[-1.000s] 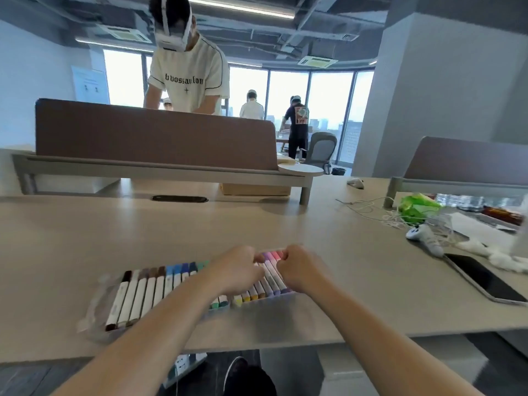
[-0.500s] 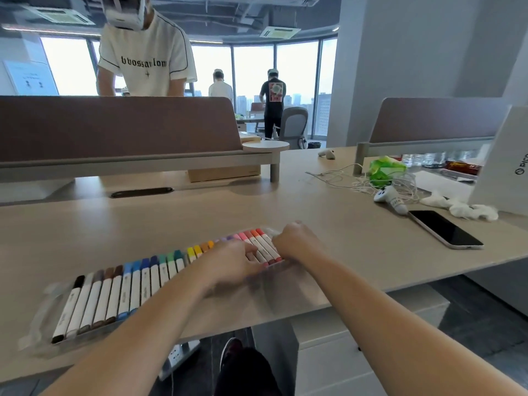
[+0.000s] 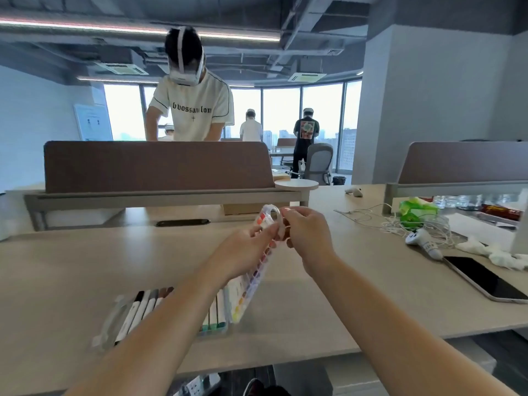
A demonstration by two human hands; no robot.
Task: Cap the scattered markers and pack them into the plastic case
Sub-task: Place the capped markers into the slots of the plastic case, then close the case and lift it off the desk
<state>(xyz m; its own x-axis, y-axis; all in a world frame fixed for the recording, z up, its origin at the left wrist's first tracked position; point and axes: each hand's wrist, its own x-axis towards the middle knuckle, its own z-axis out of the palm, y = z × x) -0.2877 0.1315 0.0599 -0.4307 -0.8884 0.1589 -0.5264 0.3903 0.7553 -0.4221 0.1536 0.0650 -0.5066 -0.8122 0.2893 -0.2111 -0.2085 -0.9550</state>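
Note:
A clear plastic case full of capped markers lies on the wooden table (image 3: pixel 71 275), hinged in the middle. Its left half (image 3: pixel 137 307) rests flat, showing black, grey and brown markers, with a clear handle (image 3: pixel 110 324) at its left end. The right half (image 3: pixel 253 284) stands tilted up on edge, its coloured marker caps facing me. My left hand (image 3: pixel 248 250) grips the raised half near its top. My right hand (image 3: pixel 310 238) pinches the clear loop handle (image 3: pixel 275 214) at that top end. My left forearm hides the case's middle.
A phone (image 3: pixel 491 284) lies at the right table edge, with a white controller (image 3: pixel 423 241), tangled white cables (image 3: pixel 377 221), a green packet (image 3: pixel 415 211) and tissues (image 3: pixel 497 254) behind it. A brown desk divider (image 3: pixel 157 167) runs across the back; a person (image 3: pixel 191 110) stands beyond it.
The right half of the case, flat on the table before, has swung up on its hinge. Both hands rose with it and now hold its top end.

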